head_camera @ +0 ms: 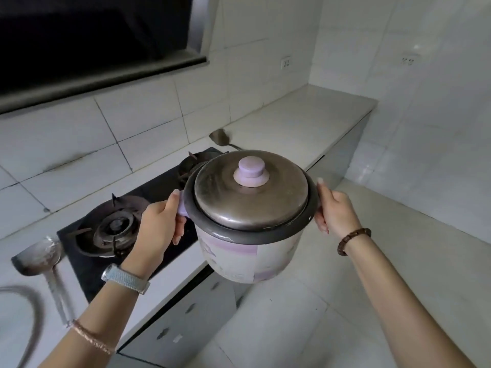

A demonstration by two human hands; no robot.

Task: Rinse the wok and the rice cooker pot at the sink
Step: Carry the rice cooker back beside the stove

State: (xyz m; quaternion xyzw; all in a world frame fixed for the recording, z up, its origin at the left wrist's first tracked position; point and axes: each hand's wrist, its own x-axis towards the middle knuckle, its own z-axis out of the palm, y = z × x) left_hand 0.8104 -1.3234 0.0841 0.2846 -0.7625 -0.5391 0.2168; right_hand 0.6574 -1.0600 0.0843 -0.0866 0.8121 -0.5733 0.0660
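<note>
Lidded rice cooker [251, 221] held upright in the air just off the counter's [305, 123] front edge beside the gas hob [117, 229], left hand [159, 229] and right hand [336, 208] clamped on opposite side handles, equally near.

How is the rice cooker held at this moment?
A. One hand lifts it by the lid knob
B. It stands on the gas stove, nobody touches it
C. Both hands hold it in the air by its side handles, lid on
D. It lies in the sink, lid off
C: the left hand and right hand grip opposite sides of the rice cooker, which hangs clear of the counter with the lid closed.
</note>
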